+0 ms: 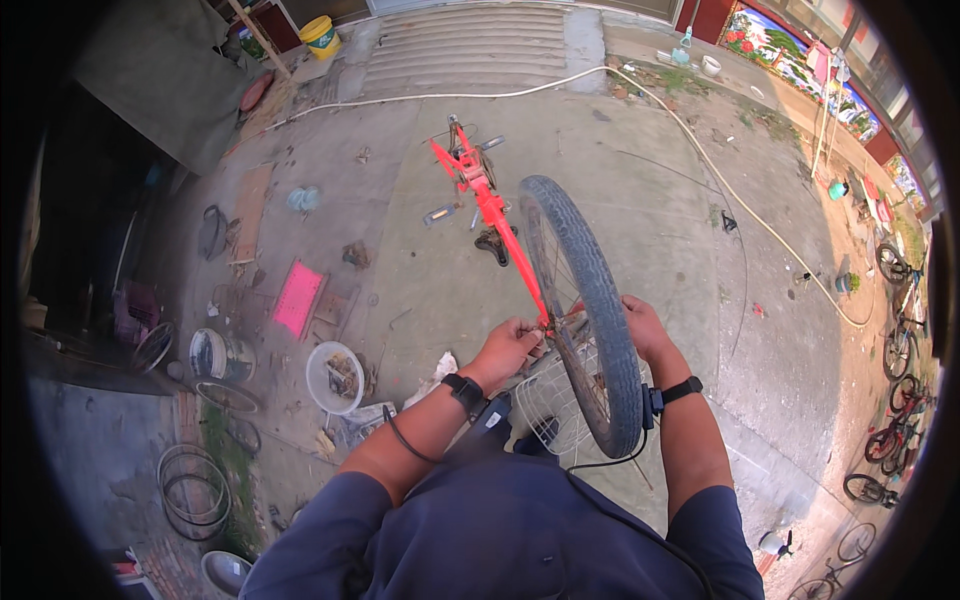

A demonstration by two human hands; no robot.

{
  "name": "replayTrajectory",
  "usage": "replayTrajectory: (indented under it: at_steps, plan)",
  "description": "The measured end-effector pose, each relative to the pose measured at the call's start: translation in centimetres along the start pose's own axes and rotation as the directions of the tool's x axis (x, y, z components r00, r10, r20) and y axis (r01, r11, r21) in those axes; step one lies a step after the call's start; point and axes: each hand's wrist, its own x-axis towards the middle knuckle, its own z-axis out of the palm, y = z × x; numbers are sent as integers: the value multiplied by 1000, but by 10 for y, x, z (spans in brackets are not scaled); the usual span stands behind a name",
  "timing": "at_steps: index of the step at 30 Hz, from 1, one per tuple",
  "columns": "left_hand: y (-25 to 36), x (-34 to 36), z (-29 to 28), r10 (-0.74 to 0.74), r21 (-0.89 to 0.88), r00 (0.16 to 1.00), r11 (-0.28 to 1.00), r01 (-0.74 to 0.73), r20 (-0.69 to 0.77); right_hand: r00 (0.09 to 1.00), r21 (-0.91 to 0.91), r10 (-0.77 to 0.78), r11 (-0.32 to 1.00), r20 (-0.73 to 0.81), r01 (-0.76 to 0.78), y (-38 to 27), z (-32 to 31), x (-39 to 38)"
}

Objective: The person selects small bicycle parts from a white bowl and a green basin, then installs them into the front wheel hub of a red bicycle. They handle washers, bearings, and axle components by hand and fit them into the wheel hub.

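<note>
A bicycle with a red frame (492, 208) stands upside down before me, its saddle (491, 246) low near the ground. Its wheel (590, 300), with a worn dark tyre, rises between my hands. On the wheel's left side, my left hand (510, 347) is closed at the axle end of the red fork; the small part in its fingertips cannot be made out. Over on the right side is my right hand (643, 326), close against the tyre, which hides most of its fingers. A white wire basket (553, 398) shows below the wheel.
Left of me stand a white bucket of scraps (335, 378), a pink plastic piece (300, 298) and a larger pail (221, 356). Loose bicycle rims (193, 490) lie beyond. A pale hose (730, 185) curves across the concrete. Several bicycles (897, 355) line the right edge.
</note>
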Motion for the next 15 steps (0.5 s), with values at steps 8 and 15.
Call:
replayTrajectory:
  at_steps: [8,15]
  plan:
    - [8,-2,-2,-171,-196,984,964,177,46,998,15,-65,998,-23,65,11,-4,7]
    - [4,-2,4,-8,-119,1000,993,5,-22,998,-173,-51,984,-40,43,10,0,14]
